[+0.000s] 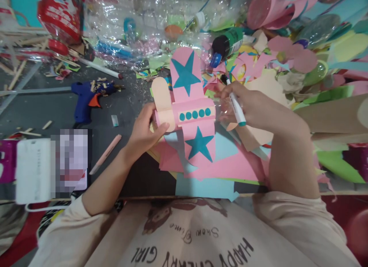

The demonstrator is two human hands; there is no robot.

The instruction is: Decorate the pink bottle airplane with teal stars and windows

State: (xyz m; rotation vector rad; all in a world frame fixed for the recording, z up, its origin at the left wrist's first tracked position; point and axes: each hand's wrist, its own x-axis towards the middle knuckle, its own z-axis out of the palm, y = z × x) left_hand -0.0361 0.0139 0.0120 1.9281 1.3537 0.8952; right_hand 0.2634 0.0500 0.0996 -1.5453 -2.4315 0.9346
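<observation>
A pink paper airplane [193,109] with teal stars on its wings and a row of teal dots along its body lies across the middle of the view. My left hand [146,127] is closed on its tail end, thumb on top of the cream tail pieces [162,94]. At the other end, clear plastic [222,110] sticks out of the body. My right hand [250,106] grips a white marker [236,108] with a teal end, its fingers beside that clear plastic; whether they touch it I cannot tell. Coloured paper sheets [227,159] lie beneath the airplane.
A blue glue gun [86,96] and a pink pen [105,154] lie to the left, near a small clear cap [114,120] and a white box-like device [33,171]. Clear plastic bottles, a green bottle [228,45] and paper scraps crowd the back and right.
</observation>
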